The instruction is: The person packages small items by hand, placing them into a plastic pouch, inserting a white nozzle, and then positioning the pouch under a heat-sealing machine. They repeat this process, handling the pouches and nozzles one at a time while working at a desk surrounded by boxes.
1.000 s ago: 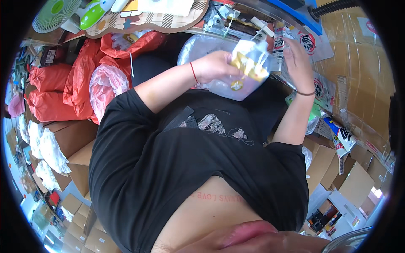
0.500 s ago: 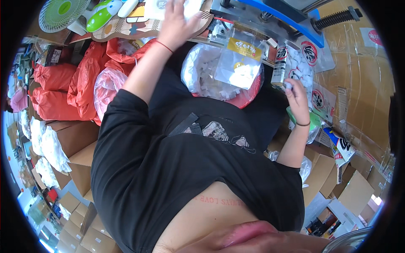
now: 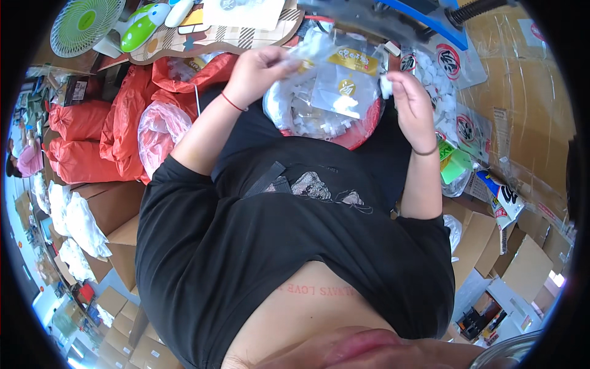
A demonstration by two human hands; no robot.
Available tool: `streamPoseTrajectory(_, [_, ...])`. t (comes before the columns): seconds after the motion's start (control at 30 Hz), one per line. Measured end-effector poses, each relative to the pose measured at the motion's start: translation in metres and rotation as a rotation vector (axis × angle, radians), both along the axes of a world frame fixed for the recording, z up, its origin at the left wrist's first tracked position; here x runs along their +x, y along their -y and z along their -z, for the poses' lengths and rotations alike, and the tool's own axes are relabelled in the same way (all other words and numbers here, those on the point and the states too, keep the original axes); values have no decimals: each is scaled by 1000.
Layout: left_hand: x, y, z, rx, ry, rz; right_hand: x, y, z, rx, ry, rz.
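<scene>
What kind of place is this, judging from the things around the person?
Probably a small packing workshop or stockroom: cardboard boxes stacked on the floor, full red bags beside them, and clear packets over a bowl of small white parts.

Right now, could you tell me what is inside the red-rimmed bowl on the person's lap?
The red-rimmed bowl holds a heap of small white pieces, with a clear pouch lying over them. Whatever lies beneath the pouch is hidden.

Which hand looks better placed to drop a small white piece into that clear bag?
Probably the right hand: it pinches a small white piece beside the clear bag, while the left hand is busy holding the bag's top edge.
</scene>
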State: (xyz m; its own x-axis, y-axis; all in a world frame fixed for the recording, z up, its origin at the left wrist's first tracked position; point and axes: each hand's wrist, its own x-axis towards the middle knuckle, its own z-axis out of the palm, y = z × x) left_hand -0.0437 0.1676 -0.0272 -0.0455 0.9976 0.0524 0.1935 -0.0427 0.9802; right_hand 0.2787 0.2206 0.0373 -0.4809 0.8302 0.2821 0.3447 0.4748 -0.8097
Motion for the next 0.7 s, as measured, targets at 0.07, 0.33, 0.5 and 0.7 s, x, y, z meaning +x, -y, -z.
streamPoseTrajectory(0.07, [24,4,-11,-58,-91,135,-18,-2,-6,110,44,-49])
streamPoseTrajectory(0.33, [80,19,-20,-378,456,348,-20,-10,-20,47,21,-20])
streamPoseTrajectory(0.5, [100,19,-25,-534,668,509,7,-20,-29,130,221,-187])
streamPoseTrajectory(0.7, [97,-16,-10,-493,740,434,90,-26,6,129,802,154])
